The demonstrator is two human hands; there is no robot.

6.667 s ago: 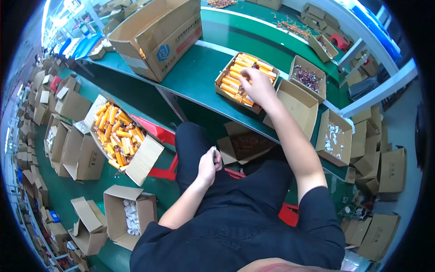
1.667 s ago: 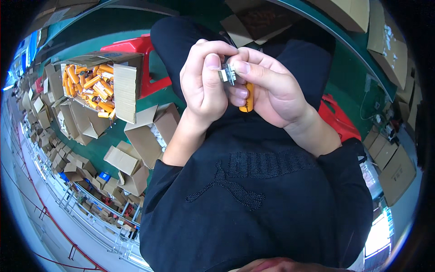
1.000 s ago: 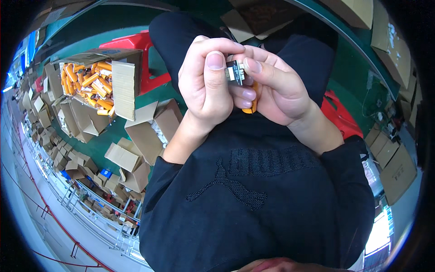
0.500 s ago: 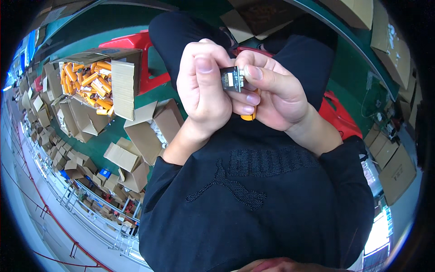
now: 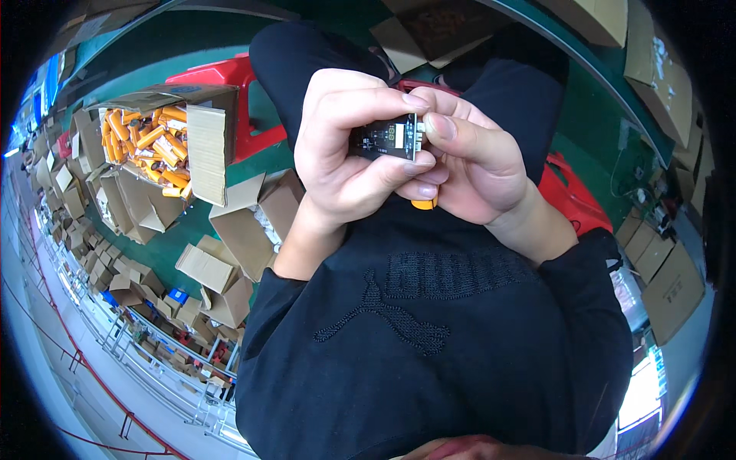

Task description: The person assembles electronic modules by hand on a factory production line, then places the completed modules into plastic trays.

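Observation:
A small black circuit board (image 5: 388,137) with a tiny white-and-dark display patch lies between the thumb and fingers of my left hand (image 5: 326,153), which grips it by its edges. My right hand (image 5: 487,165) meets it from the right, its thumb tip at the board's edge, where pale metal connectors show. Curled in the right fingers is an orange cylinder (image 5: 425,205); only its lower end shows beneath the hands, and the rest is hidden. Whether the cylinder is joined to the board cannot be seen.
To the left, an open cardboard box (image 5: 207,153) holds many orange cylinders (image 5: 157,146) beside a red plastic stool (image 5: 261,134). More open cartons (image 5: 245,215) stand nearer. A curved table edge (image 5: 606,84) runs across the upper right, with cartons (image 5: 667,291) beyond.
The left thumb has shifted from atop the board to its lower edge, and the left fingers to its upper edge. More of the board's face now shows. The right hand has barely moved.

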